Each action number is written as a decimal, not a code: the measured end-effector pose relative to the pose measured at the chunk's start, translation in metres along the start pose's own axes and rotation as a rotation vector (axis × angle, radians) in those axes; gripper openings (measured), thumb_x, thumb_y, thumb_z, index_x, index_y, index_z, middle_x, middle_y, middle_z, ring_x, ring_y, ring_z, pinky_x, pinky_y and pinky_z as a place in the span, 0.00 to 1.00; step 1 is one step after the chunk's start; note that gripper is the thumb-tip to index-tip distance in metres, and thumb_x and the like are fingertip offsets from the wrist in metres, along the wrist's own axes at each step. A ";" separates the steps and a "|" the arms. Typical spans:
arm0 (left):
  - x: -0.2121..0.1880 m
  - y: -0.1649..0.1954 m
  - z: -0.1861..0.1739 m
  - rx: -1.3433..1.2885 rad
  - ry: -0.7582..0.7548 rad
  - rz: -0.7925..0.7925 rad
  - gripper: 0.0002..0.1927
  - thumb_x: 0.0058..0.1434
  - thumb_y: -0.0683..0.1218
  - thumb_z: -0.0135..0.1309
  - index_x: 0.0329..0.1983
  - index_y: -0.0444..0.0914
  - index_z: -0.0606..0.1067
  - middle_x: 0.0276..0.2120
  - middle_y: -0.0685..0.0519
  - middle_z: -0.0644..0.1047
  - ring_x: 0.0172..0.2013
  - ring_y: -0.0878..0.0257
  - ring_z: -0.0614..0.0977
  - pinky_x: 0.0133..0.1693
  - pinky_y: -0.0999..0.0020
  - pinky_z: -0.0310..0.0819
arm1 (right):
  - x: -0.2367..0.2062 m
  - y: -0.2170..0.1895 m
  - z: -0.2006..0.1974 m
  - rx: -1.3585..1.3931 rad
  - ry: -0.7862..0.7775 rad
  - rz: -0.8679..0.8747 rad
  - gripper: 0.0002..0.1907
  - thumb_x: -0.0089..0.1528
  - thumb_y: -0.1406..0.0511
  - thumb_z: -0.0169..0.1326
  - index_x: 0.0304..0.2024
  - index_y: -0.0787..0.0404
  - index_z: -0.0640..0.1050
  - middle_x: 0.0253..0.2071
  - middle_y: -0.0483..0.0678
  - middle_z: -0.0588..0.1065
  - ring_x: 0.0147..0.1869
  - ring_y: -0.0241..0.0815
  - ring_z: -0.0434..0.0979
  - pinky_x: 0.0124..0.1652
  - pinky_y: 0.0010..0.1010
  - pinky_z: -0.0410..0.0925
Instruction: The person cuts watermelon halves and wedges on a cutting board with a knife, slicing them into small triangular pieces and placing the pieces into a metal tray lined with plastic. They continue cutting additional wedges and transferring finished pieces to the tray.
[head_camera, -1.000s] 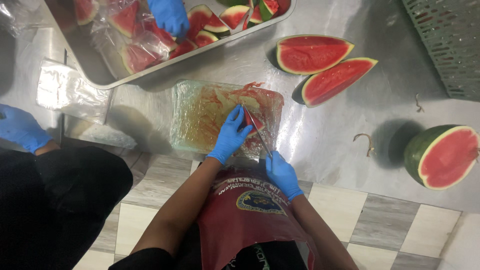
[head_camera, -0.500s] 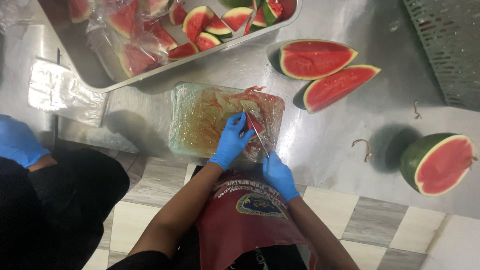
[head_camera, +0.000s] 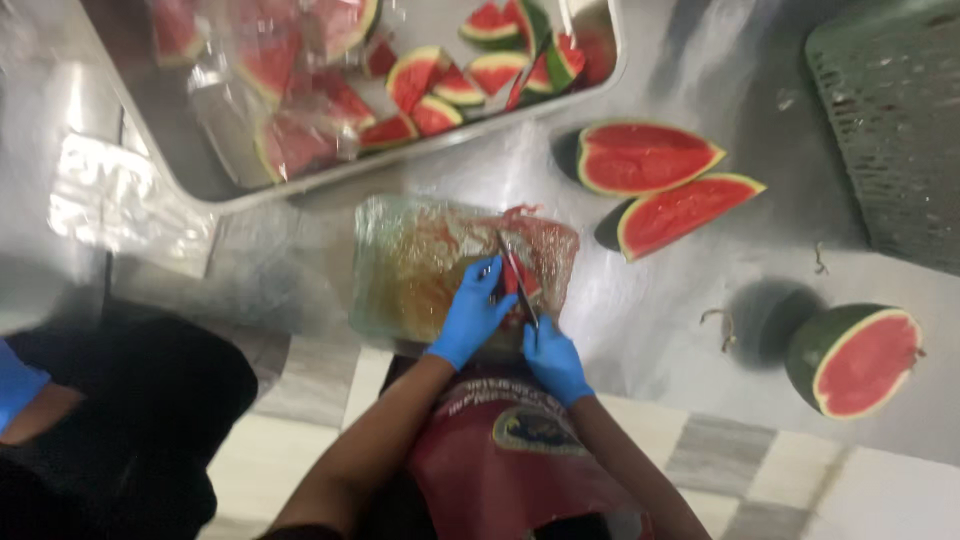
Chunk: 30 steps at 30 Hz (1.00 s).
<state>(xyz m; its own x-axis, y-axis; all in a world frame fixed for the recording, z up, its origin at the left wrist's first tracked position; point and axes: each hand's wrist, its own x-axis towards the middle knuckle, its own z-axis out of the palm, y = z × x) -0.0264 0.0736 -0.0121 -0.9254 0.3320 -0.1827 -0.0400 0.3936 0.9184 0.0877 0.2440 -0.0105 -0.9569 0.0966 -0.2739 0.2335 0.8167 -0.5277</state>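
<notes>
1. Near the lower middle of the frame, a person in a red apron (head_camera: 510, 450) works at a steel counter (head_camera: 680, 320), both hands in blue gloves.
2. Their left hand (head_camera: 470, 315) presses down flat, fingers spread, on a small red piece of watermelon (head_camera: 522, 283) on a cutting board (head_camera: 420, 270) covered in clear wrap.
3. Their right hand (head_camera: 553, 360) is clenched around the handle of a knife (head_camera: 518, 278), whose blade points toward the top of the frame, across the melon piece.
4. At upper right of the board lie two watermelon wedges (head_camera: 660, 185), red flesh up, touching each other.
5. At the right edge, well apart, sits a half watermelon (head_camera: 855, 360) with its cut face showing.
6. Along the top, a steel tray (head_camera: 400, 165) holds many cut wedges, some under plastic film.
7. At upper right stands a grey crate (head_camera: 890, 110).
8. At the left edge, another person's blue-gloved hand (head_camera: 15, 385) shows beside dark clothing.
</notes>
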 end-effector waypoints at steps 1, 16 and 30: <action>-0.001 0.003 -0.002 -0.040 -0.010 -0.044 0.40 0.58 0.45 0.66 0.72 0.34 0.63 0.64 0.38 0.66 0.58 0.46 0.78 0.59 0.63 0.76 | -0.002 0.001 -0.007 0.090 0.027 -0.030 0.12 0.70 0.59 0.49 0.43 0.63 0.69 0.31 0.63 0.76 0.31 0.68 0.77 0.29 0.55 0.68; 0.036 0.033 0.002 0.242 -0.162 0.069 0.43 0.46 0.58 0.72 0.66 0.48 0.69 0.60 0.40 0.67 0.62 0.41 0.70 0.63 0.48 0.63 | -0.099 0.026 -0.086 0.424 0.202 0.503 0.11 0.69 0.63 0.49 0.37 0.64 0.74 0.16 0.46 0.70 0.18 0.35 0.71 0.21 0.33 0.64; 0.083 0.073 -0.060 -0.249 0.563 0.161 0.34 0.48 0.49 0.72 0.56 0.40 0.70 0.57 0.44 0.65 0.57 0.50 0.72 0.60 0.59 0.72 | -0.116 0.070 -0.055 0.465 0.184 0.560 0.12 0.67 0.60 0.51 0.37 0.62 0.77 0.17 0.43 0.71 0.20 0.32 0.69 0.23 0.30 0.64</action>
<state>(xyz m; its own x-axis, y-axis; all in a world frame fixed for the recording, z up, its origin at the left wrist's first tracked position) -0.1287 0.0779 0.0606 -0.9808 -0.1573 0.1153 0.0929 0.1430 0.9854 0.2055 0.3212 0.0291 -0.6771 0.5539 -0.4845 0.7042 0.2963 -0.6453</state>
